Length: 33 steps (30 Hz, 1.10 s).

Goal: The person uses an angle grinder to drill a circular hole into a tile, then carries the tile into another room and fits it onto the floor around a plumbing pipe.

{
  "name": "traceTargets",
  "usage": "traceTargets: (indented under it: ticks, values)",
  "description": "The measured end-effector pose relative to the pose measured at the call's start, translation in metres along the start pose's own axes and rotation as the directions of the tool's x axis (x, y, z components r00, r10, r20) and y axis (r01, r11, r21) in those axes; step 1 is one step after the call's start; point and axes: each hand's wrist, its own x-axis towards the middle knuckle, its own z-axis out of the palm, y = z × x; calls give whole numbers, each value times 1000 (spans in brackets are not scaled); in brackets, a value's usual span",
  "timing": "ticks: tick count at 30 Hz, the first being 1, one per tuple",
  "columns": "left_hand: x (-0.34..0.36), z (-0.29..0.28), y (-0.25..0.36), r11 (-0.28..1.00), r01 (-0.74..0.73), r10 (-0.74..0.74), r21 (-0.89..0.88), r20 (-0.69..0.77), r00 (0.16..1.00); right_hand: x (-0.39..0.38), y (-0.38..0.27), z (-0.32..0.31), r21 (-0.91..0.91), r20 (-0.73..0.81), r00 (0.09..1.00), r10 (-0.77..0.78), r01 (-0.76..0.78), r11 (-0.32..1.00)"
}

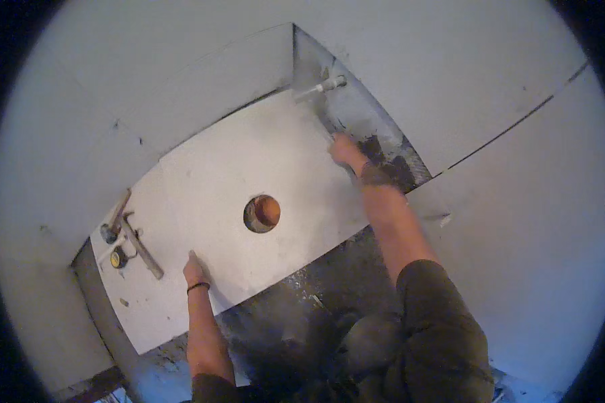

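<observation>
A large white slab (302,161) lies in a recess in front of me. A round hole in it shows an orange pipe (269,210). My left hand (194,271) rests on the slab left of the hole, a finger stretched out away from me, holding nothing that I can see. At the slab's right edge is my right hand (346,151), its fingers closed; a thin strip beside them blurs into the edge, and I cannot make out what they grip. Near the slab's left end lie hammer-like tools with wooden handles (143,248) and a round yellow-and-black object (118,258).
Light grey wall-like panels (202,87) surround the recess. Beyond my right hand, a grey cylindrical piece (333,83) with a pale stem lies by a strip of dark, rough surface (400,171). Dark, debris-strewn ground (336,269) borders the slab's near edge.
</observation>
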Motion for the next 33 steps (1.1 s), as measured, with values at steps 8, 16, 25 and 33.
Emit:
traceTargets:
  ticks: [8,16,25,33]
  values:
    - [12,-37,10,989,-43,48,141,-32,998,-64,-97,-42,-295,139,990,-4,45,954]
    - [0,16,0,987,-47,48,154,-4,999,-104,-29,-18,244,131,943,-306,268,932]
    - [-4,-8,-2,978,-84,88,190,-10,996,-299,-9,39,618,92,759,644,-551,561]
    - [30,-23,2,997,-71,71,-27,-8,997,-249,11,87,917,288,951,112,-240,-320]
